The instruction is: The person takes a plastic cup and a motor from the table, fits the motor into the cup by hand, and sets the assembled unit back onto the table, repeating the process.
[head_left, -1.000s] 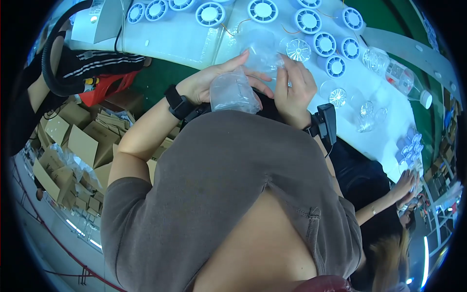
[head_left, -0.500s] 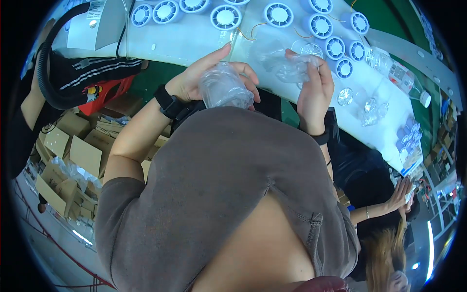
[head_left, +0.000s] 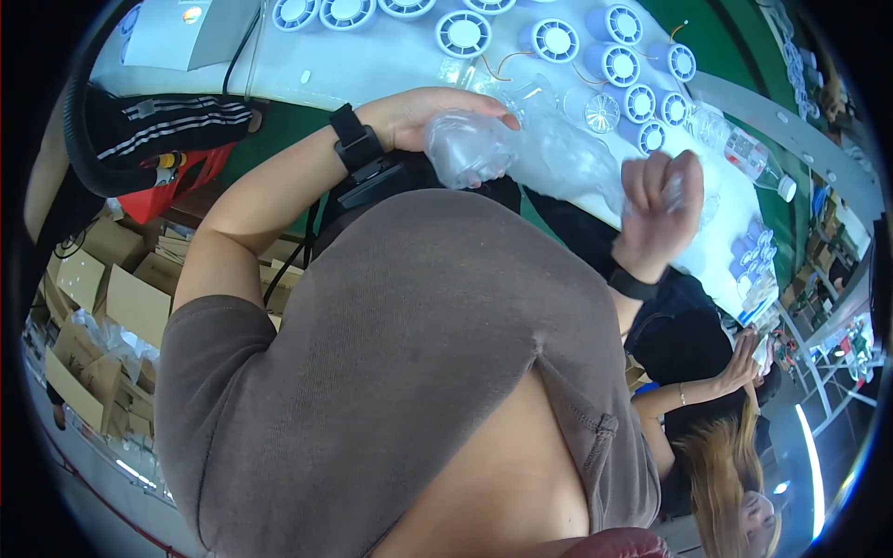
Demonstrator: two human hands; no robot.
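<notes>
At upper centre of the frame, the left hand (head_left: 409, 116) is curled partway around a clear plastic item (head_left: 465, 151). To its right, the right hand (head_left: 660, 212) is closed into a fist on the end of a clear plastic film (head_left: 569, 158), which spans between both hands. Near the upper edge, round slotted pieces (head_left: 462, 34) stand on a white table (head_left: 367, 79); a clear bottle (head_left: 755, 162) lies at upper right.

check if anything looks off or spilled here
A clear capped bottle lies on its side near the right edge of the table rather than standing; no spill shows. Cardboard boxes at left are jumbled, flaps open.
</notes>
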